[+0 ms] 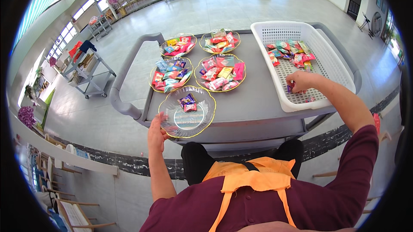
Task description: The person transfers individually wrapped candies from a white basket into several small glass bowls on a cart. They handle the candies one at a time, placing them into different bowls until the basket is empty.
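My left hand (pixel 157 132) grips the gold-rimmed edge of a clear scalloped plate (pixel 206 119), which juts past the front edge of the grey cart. On this plate lie a few wrapped candies (pixel 188 103), purple and red. Inside a white perforated plastic basket (pixel 345 83), my right hand (pixel 302 82) pinches a small purple-wrapped candy (pixel 290 87). A pile of colourful wrapped candies (pixel 290 51) covers the basket's far part, and another small candy (pixel 310 99) lies near its front. My right fingertips are partly hidden.
Behind the held plate stand several similar plates filled with candies (pixel 221 74) on the grey utility cart (pixel 251 103). The cart's curved handle (pixel 119 87) rises at the left. Another cart (pixel 87 70) with cloths stands on the floor to the left. Wooden chairs (pixel 74 212) are at lower left.
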### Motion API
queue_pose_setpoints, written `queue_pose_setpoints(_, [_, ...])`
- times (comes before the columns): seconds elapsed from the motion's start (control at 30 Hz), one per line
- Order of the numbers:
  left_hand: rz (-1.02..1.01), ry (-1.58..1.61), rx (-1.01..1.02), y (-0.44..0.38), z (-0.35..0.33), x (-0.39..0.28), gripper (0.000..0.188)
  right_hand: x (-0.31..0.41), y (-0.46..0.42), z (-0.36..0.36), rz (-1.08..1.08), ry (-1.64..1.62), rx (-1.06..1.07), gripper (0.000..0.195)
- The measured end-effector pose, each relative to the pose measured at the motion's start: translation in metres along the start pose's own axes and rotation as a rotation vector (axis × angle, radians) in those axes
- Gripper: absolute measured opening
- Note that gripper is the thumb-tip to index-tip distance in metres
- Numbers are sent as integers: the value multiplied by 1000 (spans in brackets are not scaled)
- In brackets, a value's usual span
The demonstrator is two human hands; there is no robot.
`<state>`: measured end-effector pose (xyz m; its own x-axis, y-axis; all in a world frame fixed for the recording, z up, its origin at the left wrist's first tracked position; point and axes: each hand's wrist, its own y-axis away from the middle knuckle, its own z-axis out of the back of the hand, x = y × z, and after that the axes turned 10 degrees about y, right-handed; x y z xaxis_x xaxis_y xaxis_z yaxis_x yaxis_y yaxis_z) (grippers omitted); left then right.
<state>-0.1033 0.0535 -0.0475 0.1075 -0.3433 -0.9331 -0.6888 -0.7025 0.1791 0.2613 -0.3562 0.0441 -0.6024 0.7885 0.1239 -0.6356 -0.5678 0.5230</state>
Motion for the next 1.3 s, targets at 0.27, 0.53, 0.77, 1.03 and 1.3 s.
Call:
queue_pose_setpoints(0.27, [-60,-72,-38,8,0,-1,57,-9,0,3,54,-68,-119,15])
queue_pose_setpoints(0.53, [-213,-105,-131,17,2,-3,54,63,80,46,207,-433,-578,14])
queue_pose_setpoints(0.77, [-276,-84,-132,23,-1,2,55,185,98,-10,749,-329,-702,20])
queue_pose_setpoints(1.03, [-317,-107,-95,33,8,1,52,268,20,-43,916,-279,-591,20])
queue_pose_setpoints(1.3, [-344,-133,-75,41,-1,1,49,308,-33,-64,873,-84,-530,15])
